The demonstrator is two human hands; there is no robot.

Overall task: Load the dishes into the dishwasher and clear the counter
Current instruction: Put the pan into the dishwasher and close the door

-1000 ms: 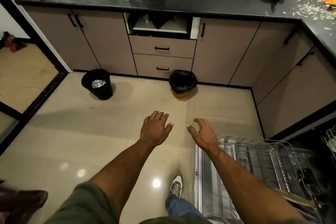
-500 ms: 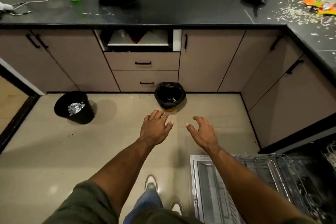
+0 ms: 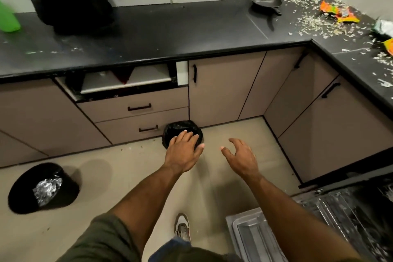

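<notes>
A: Nearest first. What's by the feet?

B: Dishwasher [image 3: 331, 221], door dropped flat and rack slid out, low right. I'd guess it's open that way so dishes can go straight in. Can't tell what's in the rack, too blurred.

A: Hands?

B: Both out in front over the floor, arms nearly straight, palms down. Left hand [image 3: 183, 151]: fingers straight and together, thumb out, holding nothing. It overlaps the small bin [image 3: 170, 132] in view, but looks to hover above it, no contact I can confirm. Right hand [image 3: 242, 158]: fingers spread and loosely bent, also holding nothing. The two are just beside each other, not touching.

A: Why bins on the floor?

B: Prob. for the scraps. Small bin sits against the drawers beyond the dishwasher; the big bin [image 3: 42, 187] w/ foil in it is well to the left.

A: And the dish to load?

B: Frying pan [image 3: 265, 3], far back on the bench [image 3: 170, 34], beyond the dishwasher near the wall, handle pointing out toward the bench edge. Crumbs and wrappers [image 3: 338, 11] lie just right of the pan, in the corner.

A: So the step in hand?

B: Reaching toward the bench, I'd say; pan not yet touched, crumbs not cleared.
</notes>
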